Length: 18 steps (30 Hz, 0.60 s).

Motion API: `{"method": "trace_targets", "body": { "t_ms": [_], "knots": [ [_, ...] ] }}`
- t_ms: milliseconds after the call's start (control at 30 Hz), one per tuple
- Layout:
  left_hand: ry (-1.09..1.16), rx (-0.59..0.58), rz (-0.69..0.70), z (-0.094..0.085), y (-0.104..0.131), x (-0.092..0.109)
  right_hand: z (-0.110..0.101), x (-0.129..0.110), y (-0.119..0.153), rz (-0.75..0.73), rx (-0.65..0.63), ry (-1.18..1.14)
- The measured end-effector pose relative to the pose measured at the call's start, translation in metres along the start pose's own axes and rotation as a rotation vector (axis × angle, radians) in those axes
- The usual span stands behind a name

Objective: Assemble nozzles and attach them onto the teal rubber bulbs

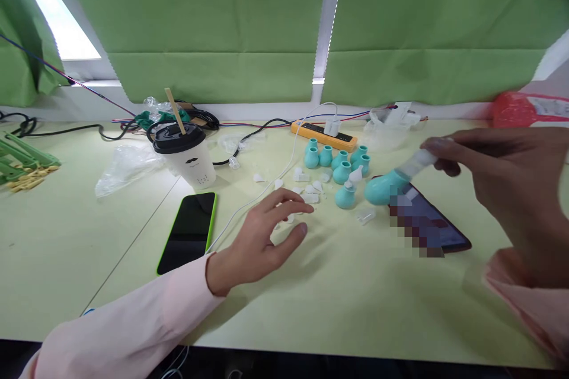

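Note:
Between the fingertips of my right hand (pixel 511 172) is the clear tube end of a teal bulb nasal aspirator (pixel 386 187), tilted with its bulb down to the left. My left hand (pixel 262 237) hovers with spread fingers over small white plastic parts (pixel 311 197) and holds nothing. A teal bulb with a white tip (pixel 345 195) stands on the table between my hands. Beside it lies a clear cap (pixel 365 216). Several more teal bulbs (pixel 342 172), their mouths uncovered, are grouped behind.
A green-edged phone (pixel 189 231) and a lidded paper cup (pixel 191 163) stand on the left. Another phone (pixel 433 219) lies under the held bulb. An orange power strip (pixel 306 130) with a white charger, cables and plastic bags (pixel 128 169) line the back.

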<state>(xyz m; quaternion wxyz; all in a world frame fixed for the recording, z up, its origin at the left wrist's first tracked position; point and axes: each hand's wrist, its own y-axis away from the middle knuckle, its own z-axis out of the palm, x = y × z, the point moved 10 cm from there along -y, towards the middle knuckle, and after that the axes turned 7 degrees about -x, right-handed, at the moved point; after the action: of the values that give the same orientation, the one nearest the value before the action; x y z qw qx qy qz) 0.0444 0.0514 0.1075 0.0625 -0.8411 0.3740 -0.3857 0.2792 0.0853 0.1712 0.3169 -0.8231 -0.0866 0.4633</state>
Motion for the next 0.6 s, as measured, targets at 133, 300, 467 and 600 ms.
{"method": "trace_targets", "body": {
  "t_ms": [133,300,467,600],
  "knots": [
    [-0.266,-0.094,-0.143,-0.003,-0.009,-0.018,0.029,0.034,-0.029,-0.014,-0.128,0.287],
    [-0.512,-0.262,-0.251,0.01,-0.008,-0.04,0.066,0.071,-0.035,-0.019,-0.259,0.382],
    [-0.637,-0.34,-0.269,0.018,-0.009,-0.055,0.072,0.089,-0.036,0.01,-0.315,0.418],
    [-0.698,-0.383,-0.274,0.02,-0.013,-0.066,0.054,0.065,-0.029,-0.087,-0.151,0.448]
  ]
}}
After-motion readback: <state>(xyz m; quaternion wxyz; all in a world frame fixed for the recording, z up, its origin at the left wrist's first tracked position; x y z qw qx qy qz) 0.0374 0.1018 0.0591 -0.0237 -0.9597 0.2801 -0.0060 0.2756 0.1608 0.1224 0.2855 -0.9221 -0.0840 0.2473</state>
